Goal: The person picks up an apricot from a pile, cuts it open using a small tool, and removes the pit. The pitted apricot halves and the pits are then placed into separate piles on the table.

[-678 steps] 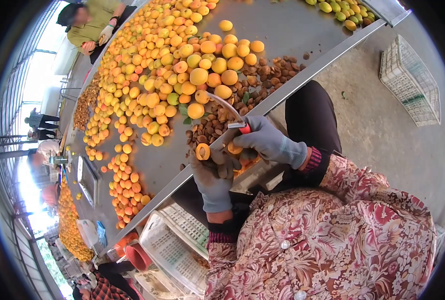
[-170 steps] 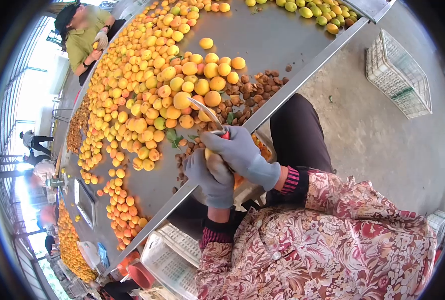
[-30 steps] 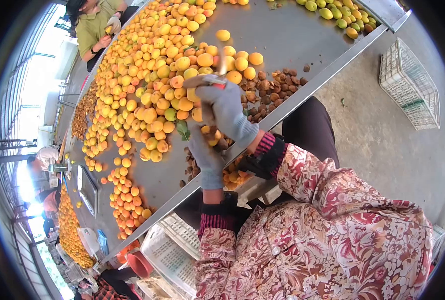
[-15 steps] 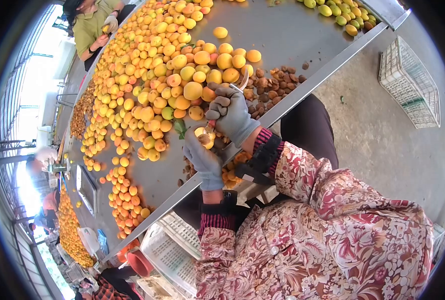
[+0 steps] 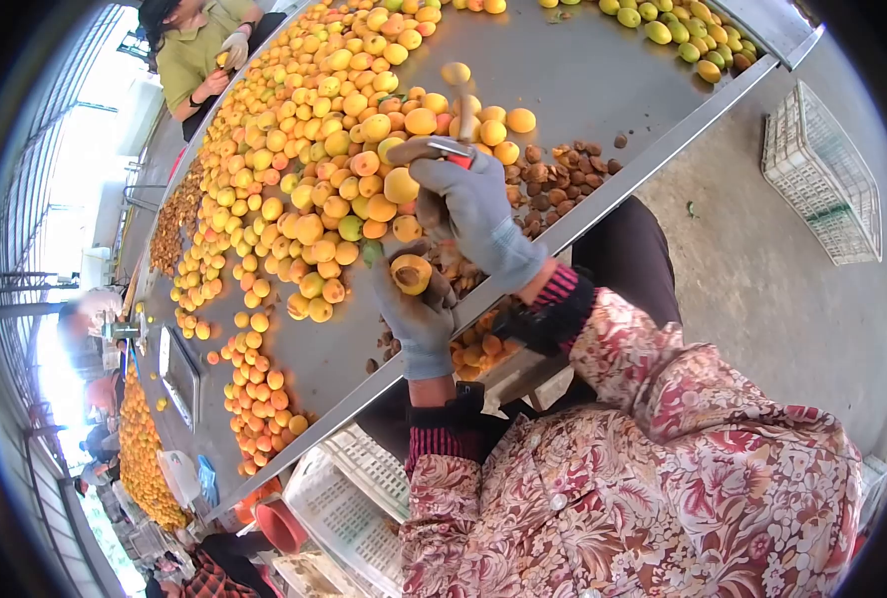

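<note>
My left hand, in a grey glove, is closed around a cut apricot whose opened face shows a brownish middle. Whether the stone is still inside I cannot make out. Up and to the right, my gloved right hand grips a small knife with a bit of red handle showing; its blade is blurred. Whole apricots lie heaped just beyond both hands. Brown apricot stones are piled by the table edge, to the right of my right hand.
The metal table has a raised rim in front of me. Greenish fruit lies at its far right. White plastic crates stand on the floor at right and under the table. Across the table sits a person in a green shirt.
My right hand has lifted away from the apricot, up and to the right, with the knife. My left hand has turned the apricot so its cut face shows.
</note>
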Demonstrator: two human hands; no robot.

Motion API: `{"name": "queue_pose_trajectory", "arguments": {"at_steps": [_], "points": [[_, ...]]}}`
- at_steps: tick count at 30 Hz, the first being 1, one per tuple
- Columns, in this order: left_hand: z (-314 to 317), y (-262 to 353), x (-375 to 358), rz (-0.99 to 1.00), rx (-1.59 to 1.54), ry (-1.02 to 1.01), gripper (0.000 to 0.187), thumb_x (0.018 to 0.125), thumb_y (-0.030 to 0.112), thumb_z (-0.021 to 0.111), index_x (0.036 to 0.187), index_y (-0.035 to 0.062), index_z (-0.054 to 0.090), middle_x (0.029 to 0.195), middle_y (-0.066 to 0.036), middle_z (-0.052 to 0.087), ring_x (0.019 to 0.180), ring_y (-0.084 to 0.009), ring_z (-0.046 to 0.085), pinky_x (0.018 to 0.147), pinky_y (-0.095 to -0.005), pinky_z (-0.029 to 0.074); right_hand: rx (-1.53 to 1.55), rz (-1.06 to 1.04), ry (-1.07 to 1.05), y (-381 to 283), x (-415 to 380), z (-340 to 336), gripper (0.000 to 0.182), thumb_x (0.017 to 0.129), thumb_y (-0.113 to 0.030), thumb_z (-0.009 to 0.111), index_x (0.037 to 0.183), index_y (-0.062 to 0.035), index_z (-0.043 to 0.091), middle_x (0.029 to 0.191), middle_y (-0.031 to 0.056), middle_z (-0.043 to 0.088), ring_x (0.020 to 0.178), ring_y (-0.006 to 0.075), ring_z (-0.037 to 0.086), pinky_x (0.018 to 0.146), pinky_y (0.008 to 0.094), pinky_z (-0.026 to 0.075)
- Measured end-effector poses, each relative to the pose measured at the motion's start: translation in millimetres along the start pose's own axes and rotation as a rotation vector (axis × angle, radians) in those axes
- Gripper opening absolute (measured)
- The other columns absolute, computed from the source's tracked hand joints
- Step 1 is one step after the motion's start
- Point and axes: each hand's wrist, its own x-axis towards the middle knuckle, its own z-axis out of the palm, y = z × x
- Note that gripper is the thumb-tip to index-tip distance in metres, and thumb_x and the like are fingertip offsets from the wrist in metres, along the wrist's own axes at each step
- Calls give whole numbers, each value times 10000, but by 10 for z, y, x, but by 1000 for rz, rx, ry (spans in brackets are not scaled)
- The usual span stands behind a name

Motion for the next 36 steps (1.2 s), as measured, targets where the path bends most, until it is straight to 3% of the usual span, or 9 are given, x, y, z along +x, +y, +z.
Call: {"name": "queue_pose_trajectory", "arguments": {"at_steps": [4, 6, 12, 14, 17, 18, 22, 32, 36], "points": [[-173, -167, 160, -21, -119, -92, 252, 912, 231, 473, 1049, 22, 510, 808, -75, 572, 543, -150, 551, 468, -260, 442, -732, 353, -152, 150, -143, -148, 184, 816, -213, 584, 859, -40, 629, 667, 87, 598, 550, 180, 600, 517, 317, 482], [-465, -584, 427, 717, 1003, 110, 271, 889, 225, 497, 1082, 35, 505, 830, -71, 590, 689, -205, 594, 584, -340, 472, -911, 278, -178, 330, -273, -191, 212, 838, -239, 584, 941, -57, 616, 654, 57, 585, 541, 149, 585, 517, 286, 475], [-148, -125, 165, 103, 298, 53, 288, 907, 325, 448, 956, 55, 532, 797, -45, 585, 676, -152, 567, 593, -285, 469, -1128, 16, -205, 489, -461, -268, 249, 856, -244, 582, 1049, -87, 581, 691, 54, 620, 577, 130, 601, 570, 269, 495], [110, 127, 2, -236, -166, -200, 399, 926, 427, 397, 858, 64, 548, 672, -11, 547, 545, -104, 503, 493, -232, 430, -759, 90, -314, 477, -479, -327, 232, 865, -241, 595, 1024, -74, 572, 700, 52, 627, 567, 120, 593, 520, 261, 476], [18, 19, 68, -149, -267, -25, 431, 961, 394, 319, 892, 38, 550, 610, -53, 532, 475, -123, 467, 425, -245, 396, -231, 426, -299, 326, -391, -497, 216, 899, -227, 536, 1019, -48, 543, 735, 65, 628, 585, 122, 590, 487, 258, 443], [-49, 98, -3, -127, -239, -264, 458, 965, 402, 306, 954, 15, 551, 573, -60, 504, 424, -122, 410, 400, -246, 354, 250, 485, -357, 334, -337, -590, 204, 918, -225, 517, 1013, -48, 551, 746, 56, 621, 513, 100, 525, 446, 228, 394], [-17, 149, -80, -81, -267, -285, 439, 952, 387, 330, 1008, 9, 546, 577, -9, 457, 367, -99, 266, 411, -208, 265, 522, 528, -338, 131, -264, -890, 212, 923, -235, 509, 1001, -43, 553, 723, 45, 592, 451, 76, 430, 414, 212, 343], [-321, 357, -79, 221, 1072, 38, 355, 895, 310, 513, 1078, 18, 596, 806, -125, 601, 782, -251, 595, 717, -329, 476, -498, 398, 177, -326, -284, -750, 157, 848, -85, 577, 977, 3, 557, 588, 75, 584, 419, 116, 536, 338, 222, 374], [-393, 386, 120, 159, 1526, 5, 370, 817, 297, 593, 1126, 93, 600, 1080, -180, 606, 963, -303, 594, 798, -369, 464, -312, 284, 273, -239, -262, -882, 139, 843, -88, 568, 936, 16, 572, 585, 93, 592, 390, 131, 531, 317, 208, 374]]}}
